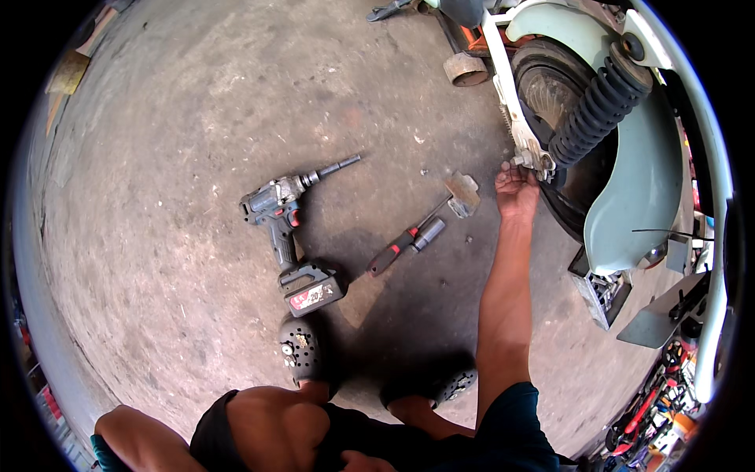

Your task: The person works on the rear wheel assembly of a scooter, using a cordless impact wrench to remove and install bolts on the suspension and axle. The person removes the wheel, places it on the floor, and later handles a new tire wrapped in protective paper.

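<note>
My right hand (517, 190) reaches to the end of a white swingarm (510, 98) on a pale green scooter. Its fingers are curled closed at a silver axle nut (519, 160) beside the wheel (550, 94). A black coil-spring shock absorber (599, 106) slants up just right of that hand. Only a small part of my left hand (363, 462) shows at the lower edge, by my lap, with its fingers mostly hidden. On the floor, a cordless impact wrench (283, 220) with a long socket points toward the scooter. A red-and-black screwdriver (392, 252) lies beside a loose socket (429, 234).
A bent metal plate (463, 194) rests by the screwdriver's tip. Below the green fender (641, 189) sits an open metal tray (602, 291) of small parts. A short rusty tube (465, 71) stands near the wheel. Cluttered tools (653, 409) fill the lower right.
</note>
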The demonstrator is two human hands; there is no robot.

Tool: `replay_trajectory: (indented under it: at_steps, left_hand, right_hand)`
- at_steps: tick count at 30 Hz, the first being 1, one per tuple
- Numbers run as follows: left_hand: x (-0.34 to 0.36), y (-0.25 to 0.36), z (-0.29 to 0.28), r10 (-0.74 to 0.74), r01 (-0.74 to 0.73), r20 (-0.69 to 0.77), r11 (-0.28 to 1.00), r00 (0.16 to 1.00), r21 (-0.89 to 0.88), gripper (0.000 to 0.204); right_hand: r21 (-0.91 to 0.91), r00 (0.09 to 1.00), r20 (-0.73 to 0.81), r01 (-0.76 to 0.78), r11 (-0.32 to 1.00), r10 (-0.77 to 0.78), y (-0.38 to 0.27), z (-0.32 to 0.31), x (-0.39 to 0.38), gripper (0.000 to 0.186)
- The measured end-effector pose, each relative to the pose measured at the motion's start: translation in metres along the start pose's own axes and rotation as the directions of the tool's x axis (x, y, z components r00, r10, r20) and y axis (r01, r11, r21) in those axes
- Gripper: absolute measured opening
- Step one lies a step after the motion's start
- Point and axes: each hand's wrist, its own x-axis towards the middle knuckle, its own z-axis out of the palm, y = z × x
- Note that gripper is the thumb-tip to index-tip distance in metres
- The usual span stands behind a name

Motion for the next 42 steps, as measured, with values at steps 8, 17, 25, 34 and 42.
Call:
replay_trajectory:
  at_steps: [8, 17, 25, 34, 42]
  left_hand:
    - [-0.002, -0.001, 0.001, 0.006, -0.005, 0.009, 0.998, 1.000, -0.059, 0.033]
    - [-0.003, -0.004, -0.002, 0.035, -0.035, 0.001, 0.998, 0.999, -0.048, 0.036]
    - [-0.004, -0.001, 0.003, -0.029, 0.020, -0.075, 0.993, 0.997, -0.117, 0.035]
    - [-0.002, 0.001, 0.001, 0.013, -0.014, -0.018, 0.998, 1.000, -0.058, 0.036]
    - [-0.002, 0.000, 0.001, 0.023, -0.023, 0.001, 0.999, 1.000, -0.047, 0.035]
  right_hand:
    - [-0.075, 0.995, -0.006, 0.103, 0.992, -0.104, -0.001, -0.009, 0.006, 0.014]
    - [-0.137, 0.980, -0.045, 0.187, 0.973, -0.195, 0.003, -0.012, 0.012, 0.016]
    - [-0.083, 0.993, 0.083, 0.092, 0.992, -0.085, -0.011, -0.040, 0.026, 0.016]
    - [-0.088, 0.995, 0.101, 0.032, 0.996, -0.023, -0.014, -0.039, 0.026, 0.017]
    - [-0.078, 0.992, 0.123, -0.031, 0.996, 0.041, -0.007, -0.035, 0.020, 0.024]
